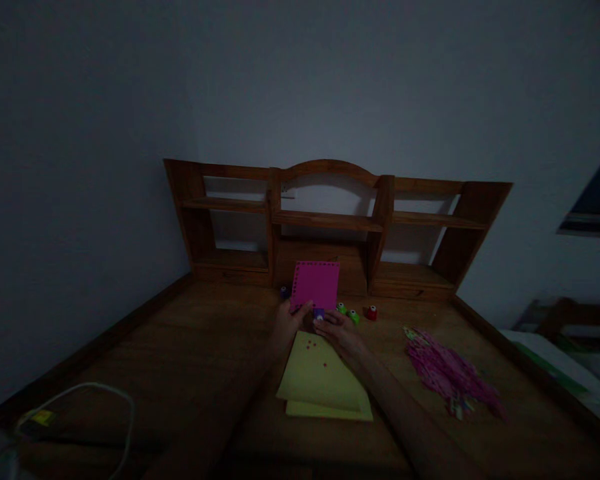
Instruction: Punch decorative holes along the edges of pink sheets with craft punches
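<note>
Dim room, plain grey-looking wall. Brown wooden bench (195,353), with a brown wooden shelf unit (325,219) along its back edge.

Left hand (286,328): grip closed on the lower left corner of a bright pink flat card (316,285), thumb across its face. The card is held raised over the bench, tilted up; a row of small holes runs along its top and left edges.

Right hand (344,333): fingers closed around a small purple block-shaped piece with a white spot (319,315), at the card's bottom edge.

Below the hands: pale yellow paper sheets (323,380), overlapping unevenly, a few tiny red bits (325,365) scattered on top.

Beyond the right hand: two small bright green pieces (353,317) near each other, then a small red one (372,313). A small dark bluish piece (284,292) left of the card. Farther right, a tangled pink bundle (447,370). Near left, a looped white cable (130,413).
</note>
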